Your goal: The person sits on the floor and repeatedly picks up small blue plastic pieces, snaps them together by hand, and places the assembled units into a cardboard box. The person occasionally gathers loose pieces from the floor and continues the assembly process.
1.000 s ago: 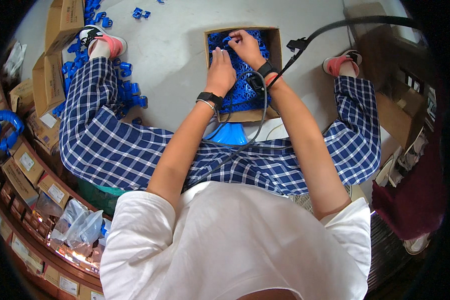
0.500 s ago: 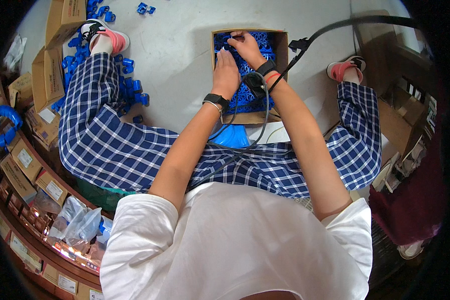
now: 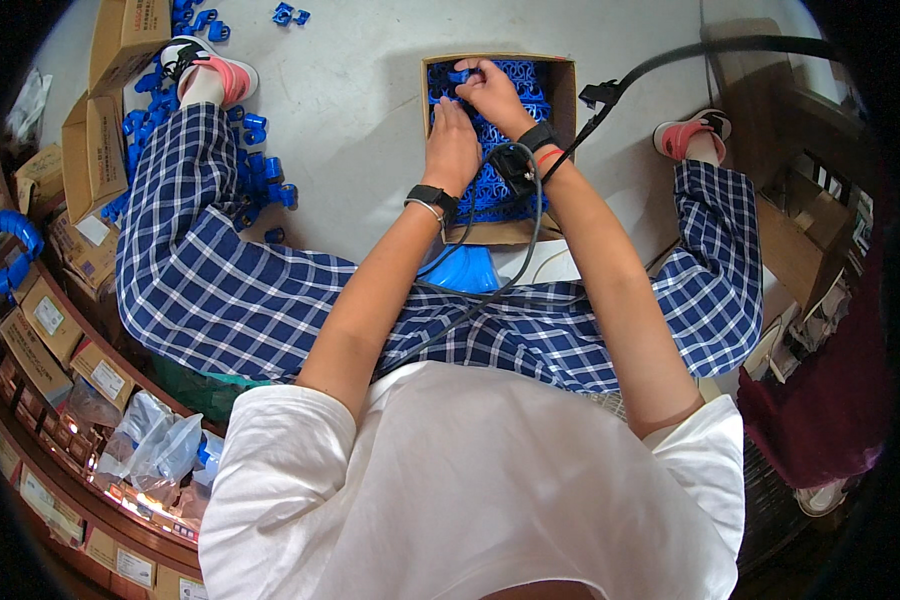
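Observation:
An open cardboard box (image 3: pixel 564 130) stands on the floor between my legs, filled with rows of blue plastic clips (image 3: pixel 498 190). My right hand (image 3: pixel 492 92) is over its far part, thumb and fingers closed on a blue plastic piece (image 3: pixel 459 76) that looks like a pipe clip. Along the left side of the box my left hand (image 3: pixel 452 148) lies over the clips with fingers stretched out and close together. Its fingertips are just nearer than the piece in the right hand. What lies under the left palm is hidden.
Loose blue fittings (image 3: pixel 270 180) are scattered by my left leg. Open cardboard cartons (image 3: pixel 95 150) stand at the left, beside shelves with boxes (image 3: pixel 50 315) and plastic bags (image 3: pixel 165 450). A black cable (image 3: pixel 710 44) crosses from the right to my wrists. A blue bag (image 3: pixel 462 270) lies before the box.
My right fingers have shifted slightly, and the blue piece between them shows more clearly. The left hand has stayed nearly in place.

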